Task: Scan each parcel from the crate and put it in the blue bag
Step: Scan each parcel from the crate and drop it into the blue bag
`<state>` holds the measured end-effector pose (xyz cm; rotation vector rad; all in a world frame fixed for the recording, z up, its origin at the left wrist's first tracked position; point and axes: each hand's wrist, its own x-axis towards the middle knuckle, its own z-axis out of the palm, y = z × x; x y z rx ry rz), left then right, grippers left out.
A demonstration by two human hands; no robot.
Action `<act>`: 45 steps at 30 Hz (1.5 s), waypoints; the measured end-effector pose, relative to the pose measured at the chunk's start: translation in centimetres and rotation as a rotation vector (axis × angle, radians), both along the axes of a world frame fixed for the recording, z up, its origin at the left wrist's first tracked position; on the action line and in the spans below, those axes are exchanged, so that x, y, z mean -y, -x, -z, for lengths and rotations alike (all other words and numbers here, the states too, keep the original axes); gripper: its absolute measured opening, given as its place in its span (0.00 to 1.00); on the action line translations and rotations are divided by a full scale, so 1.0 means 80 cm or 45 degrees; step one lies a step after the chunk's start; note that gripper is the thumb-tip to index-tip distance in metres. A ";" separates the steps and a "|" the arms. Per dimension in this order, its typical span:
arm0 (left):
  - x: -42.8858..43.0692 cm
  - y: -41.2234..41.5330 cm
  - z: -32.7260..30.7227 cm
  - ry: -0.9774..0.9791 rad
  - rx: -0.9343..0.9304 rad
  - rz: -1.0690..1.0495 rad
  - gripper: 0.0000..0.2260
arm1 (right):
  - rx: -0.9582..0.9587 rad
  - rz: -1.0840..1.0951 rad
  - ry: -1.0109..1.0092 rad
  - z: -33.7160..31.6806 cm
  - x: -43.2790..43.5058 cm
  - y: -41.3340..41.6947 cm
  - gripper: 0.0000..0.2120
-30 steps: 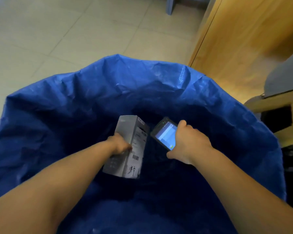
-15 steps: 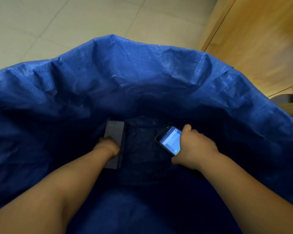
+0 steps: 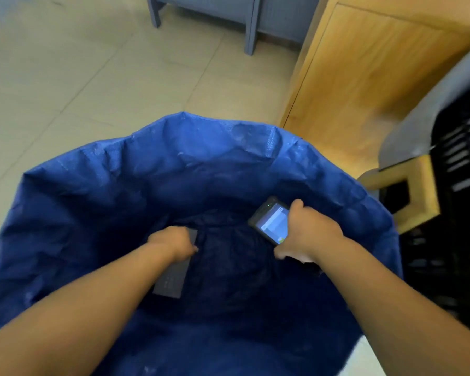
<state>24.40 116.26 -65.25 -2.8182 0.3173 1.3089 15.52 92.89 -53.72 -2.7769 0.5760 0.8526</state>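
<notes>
The big blue bag [image 3: 98, 191] stands open on the floor and fills the lower half of the view. Both my arms reach down into it. My left hand [image 3: 171, 244] grips a grey box-shaped parcel [image 3: 173, 278] deep inside the bag, in shadow near its bottom. My right hand [image 3: 307, 234] holds a handheld scanner [image 3: 272, 223] with a lit bluish screen, over the bag's right side.
A wooden cabinet [image 3: 364, 85] stands to the right behind the bag. A black slatted crate [image 3: 459, 164] with a grey edge sits at the far right on a wooden frame [image 3: 423, 191]. Grey furniture legs [image 3: 251, 31] stand at the back on beige floor tiles.
My left hand has lowered the parcel from near the bag's mouth down into its dark bottom. The scanner hand has stayed in place. The view tilted down, then up.
</notes>
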 end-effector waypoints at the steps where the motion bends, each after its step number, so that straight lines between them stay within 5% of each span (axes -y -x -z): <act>1: 0.004 0.005 -0.020 0.044 0.047 0.020 0.17 | 0.028 0.012 0.002 -0.016 0.001 0.010 0.31; 14: 0.083 0.138 -0.263 0.825 0.370 0.088 0.16 | 0.776 0.333 -0.052 -0.236 0.037 0.233 0.35; 21: 0.178 0.238 -0.328 1.184 0.342 0.220 0.10 | 1.146 0.617 0.015 -0.264 0.089 0.388 0.37; 27: 0.278 0.308 -0.332 1.390 0.276 0.235 0.15 | 1.282 0.833 0.174 -0.259 0.153 0.476 0.43; 37: 0.391 0.330 -0.319 1.147 0.303 0.083 0.26 | 1.356 1.024 0.054 -0.232 0.226 0.495 0.35; 45: 0.420 0.334 -0.320 1.061 0.229 0.136 0.17 | 1.265 0.993 -0.019 -0.229 0.230 0.484 0.37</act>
